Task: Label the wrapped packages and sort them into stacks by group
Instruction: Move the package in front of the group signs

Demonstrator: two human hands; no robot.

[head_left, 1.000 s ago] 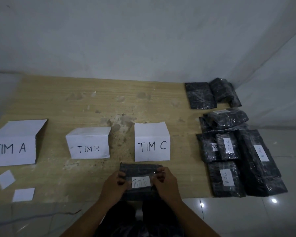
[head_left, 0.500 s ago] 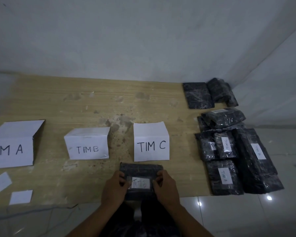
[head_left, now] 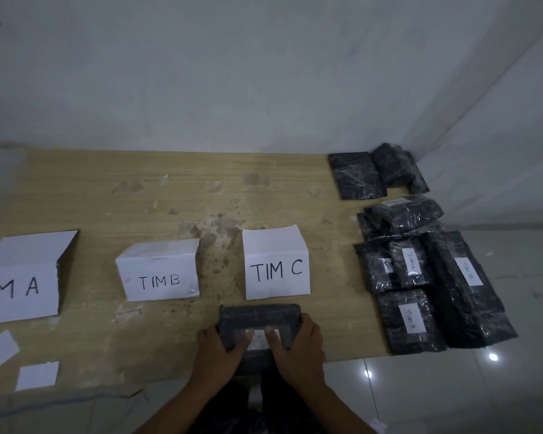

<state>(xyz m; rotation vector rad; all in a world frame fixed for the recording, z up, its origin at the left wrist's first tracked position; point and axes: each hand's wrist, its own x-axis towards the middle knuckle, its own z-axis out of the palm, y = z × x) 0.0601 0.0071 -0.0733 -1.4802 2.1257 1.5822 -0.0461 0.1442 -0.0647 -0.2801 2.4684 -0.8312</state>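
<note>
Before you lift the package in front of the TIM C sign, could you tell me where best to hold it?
Probably by its two short ends, one hand from each side. The package lies flat with its long side across, and the label sits mid-top, so end grips keep off it.

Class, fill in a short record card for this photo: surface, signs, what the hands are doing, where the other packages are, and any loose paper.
surface: wooden table
signs: TIM A, TIM B, TIM C, standing in a row
left hand: holds black package
right hand: presses white label onto it
other packages: right end of table, several labelled
loose paper: two blank slips, near left
</note>
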